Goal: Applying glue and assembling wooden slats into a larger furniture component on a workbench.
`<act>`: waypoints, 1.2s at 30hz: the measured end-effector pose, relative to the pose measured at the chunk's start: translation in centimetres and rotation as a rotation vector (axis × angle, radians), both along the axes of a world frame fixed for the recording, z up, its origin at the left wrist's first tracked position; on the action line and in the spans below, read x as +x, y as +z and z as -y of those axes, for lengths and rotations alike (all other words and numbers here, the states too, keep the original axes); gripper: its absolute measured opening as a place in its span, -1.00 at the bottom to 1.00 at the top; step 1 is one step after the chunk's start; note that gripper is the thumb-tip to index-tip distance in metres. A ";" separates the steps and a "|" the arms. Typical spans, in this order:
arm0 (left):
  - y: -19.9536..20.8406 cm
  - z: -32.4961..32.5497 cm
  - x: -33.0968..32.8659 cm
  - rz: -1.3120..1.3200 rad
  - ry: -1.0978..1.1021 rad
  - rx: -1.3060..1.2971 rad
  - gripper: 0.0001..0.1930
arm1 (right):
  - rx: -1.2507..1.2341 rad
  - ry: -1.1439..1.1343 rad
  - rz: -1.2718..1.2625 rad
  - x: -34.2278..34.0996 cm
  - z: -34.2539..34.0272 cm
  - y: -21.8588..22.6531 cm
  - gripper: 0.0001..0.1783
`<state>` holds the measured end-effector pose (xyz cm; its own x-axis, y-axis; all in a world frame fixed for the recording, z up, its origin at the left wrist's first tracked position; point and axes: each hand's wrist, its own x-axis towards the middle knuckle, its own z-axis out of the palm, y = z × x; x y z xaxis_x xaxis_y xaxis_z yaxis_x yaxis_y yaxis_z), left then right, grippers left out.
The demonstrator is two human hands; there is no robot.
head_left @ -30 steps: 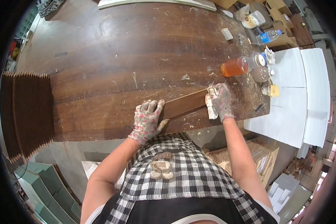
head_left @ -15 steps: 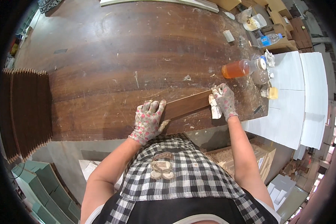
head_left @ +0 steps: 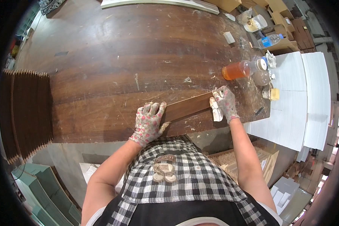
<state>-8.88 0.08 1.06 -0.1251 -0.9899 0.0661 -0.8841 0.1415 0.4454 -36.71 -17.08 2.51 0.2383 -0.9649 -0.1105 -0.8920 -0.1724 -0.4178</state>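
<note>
A narrow brown wooden board [head_left: 188, 107] lies slantwise near the front edge of the worktable, its right end farther from me. My left hand [head_left: 147, 122], in a floral-patterned glove, grips the board's left end, thumb on the near side and fingers over the far side. At the opposite end, my right hand [head_left: 225, 102], also gloved, is closed on a crumpled white cloth [head_left: 216, 110]. Part of the cloth hangs down beside the board's end. My right fingertips meet the board's far right corner and hide it.
A tall stack of dark brown boards [head_left: 28, 109] stands at the left. On the table's right side are a bottle of orange liquid [head_left: 235, 71], a clear bottle [head_left: 271, 40] and a small white block [head_left: 229, 37]. White panels [head_left: 290, 94] are piled beyond the right edge.
</note>
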 end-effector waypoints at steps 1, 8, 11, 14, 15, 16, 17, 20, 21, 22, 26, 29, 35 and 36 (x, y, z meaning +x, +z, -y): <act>0.1 0.0 0.0 -0.010 -0.008 -0.013 -0.24 | 0.015 -0.017 0.002 -0.1 0.0 0.0 -0.82; -1.0 0.1 0.1 0.025 -0.016 -0.055 -0.18 | -0.194 -0.179 0.062 -3.2 0.6 -1.7 -0.76; 0.5 -1.8 0.9 -0.076 0.091 -0.110 -0.10 | -0.330 -0.066 0.096 -2.7 -1.2 -1.1 -0.80; -0.7 -3.7 1.5 -0.138 0.194 -0.077 -0.06 | -0.305 0.007 0.225 -0.2 -2.4 -1.1 -0.88; -1.7 -3.8 1.7 -0.203 0.145 -0.142 -0.05 | -0.328 0.039 0.083 0.5 -3.0 -1.8 -0.86; -2.2 -3.7 2.1 -0.267 0.096 -0.204 -0.04 | -0.347 0.074 -0.059 1.3 -3.7 -2.5 -0.84; -2.6 -3.7 2.2 -0.301 0.103 -0.213 -0.03 | -0.329 0.167 -0.084 2.3 -4.6 -3.4 -0.77; -2.5 -3.6 2.2 -0.346 0.128 -0.235 -0.03 | -0.475 0.561 -0.064 9.6 -8.8 -3.9 -0.71; -2.2 -3.7 2.4 -0.362 0.109 -0.215 -0.03 | -0.510 0.637 0.053 12.1 -10.5 -4.1 -0.72; -2.3 -3.5 2.4 -0.363 0.115 -0.213 -0.03 | -0.396 0.699 0.073 13.8 -11.7 -4.3 -0.72; -2.2 -3.7 2.2 -0.346 0.133 -0.156 -0.01 | -0.345 0.601 0.256 10.1 -10.2 -4.5 -0.72; -2.2 -3.5 2.1 -0.377 0.136 -0.157 -0.02 | -0.470 0.476 0.132 7.7 -8.4 -2.5 -0.84; -3.4 -3.6 2.3 -0.381 0.109 -0.165 -0.02 | -0.402 0.822 0.194 14.4 -13.0 -3.0 -0.83; -3.1 -4.0 2.5 -0.373 0.118 -0.159 -0.02 | -0.305 0.830 0.310 13.5 -12.0 -3.0 -0.86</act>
<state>-6.38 4.11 -2.07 0.0502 -0.9699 0.2381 -0.6803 0.1413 0.7192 -23.17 -5.09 -0.54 0.8401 -0.4500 0.3029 -0.2909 -0.8451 -0.4486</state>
